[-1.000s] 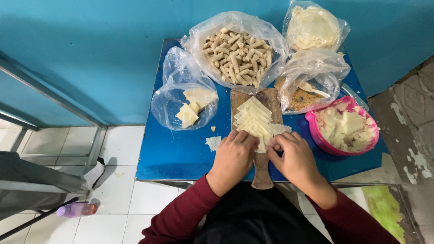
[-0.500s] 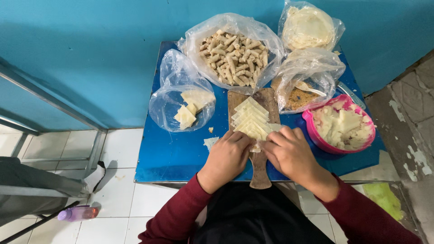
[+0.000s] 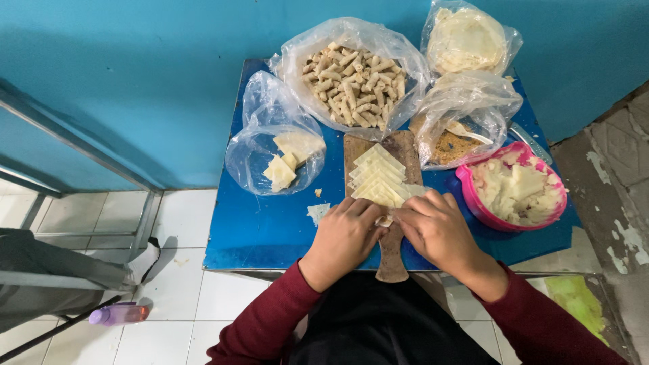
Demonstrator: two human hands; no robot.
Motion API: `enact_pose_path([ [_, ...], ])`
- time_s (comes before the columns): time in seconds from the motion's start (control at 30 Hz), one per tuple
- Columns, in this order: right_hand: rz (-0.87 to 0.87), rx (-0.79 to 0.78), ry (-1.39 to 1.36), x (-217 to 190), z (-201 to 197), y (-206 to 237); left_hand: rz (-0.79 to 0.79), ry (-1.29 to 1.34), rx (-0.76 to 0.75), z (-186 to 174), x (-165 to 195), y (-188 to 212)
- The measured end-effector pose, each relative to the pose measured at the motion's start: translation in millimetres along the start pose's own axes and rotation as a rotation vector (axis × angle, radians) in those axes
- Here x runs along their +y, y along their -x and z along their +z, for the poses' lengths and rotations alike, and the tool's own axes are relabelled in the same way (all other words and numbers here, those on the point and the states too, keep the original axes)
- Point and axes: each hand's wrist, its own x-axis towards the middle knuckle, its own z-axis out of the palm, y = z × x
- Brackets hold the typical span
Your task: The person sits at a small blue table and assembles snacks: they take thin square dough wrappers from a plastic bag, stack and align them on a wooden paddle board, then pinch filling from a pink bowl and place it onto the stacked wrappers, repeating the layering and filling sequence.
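Note:
A wooden cutting board (image 3: 395, 145) lies on a small blue table (image 3: 263, 226). A fanned stack of pale square wrappers (image 3: 378, 177) rests on the board. My left hand (image 3: 345, 236) and my right hand (image 3: 436, 226) meet over the near end of the stack, fingers curled down onto a small pale piece (image 3: 385, 221) between them. What the fingers grip is mostly hidden. The board's handle (image 3: 392, 260) sticks out toward me under both hands.
A clear bag of rolled snacks (image 3: 351, 81) sits at the back, a bag of round wrappers (image 3: 466, 37) at back right, a bag with brown filling (image 3: 460, 135) beside it. A pink bowl (image 3: 473, 196) stands right, a bag of wrapper pieces (image 3: 280, 159) left. A purple bottle (image 3: 118, 314) lies on the floor.
Both hands have moved slightly toward me along the board and closed together over the near end of the wrapper stack.

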Motion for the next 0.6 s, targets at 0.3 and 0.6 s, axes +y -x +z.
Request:
enact_pose_path([
  [0.3,-0.007,-0.048,0.049,6,2,-2,-0.029,-0.039,-0.026,3,0,-3],
  [0.6,0.064,-0.075,-0.021,6,-3,-7,-0.037,-0.114,0.001,11,-1,-9],
])
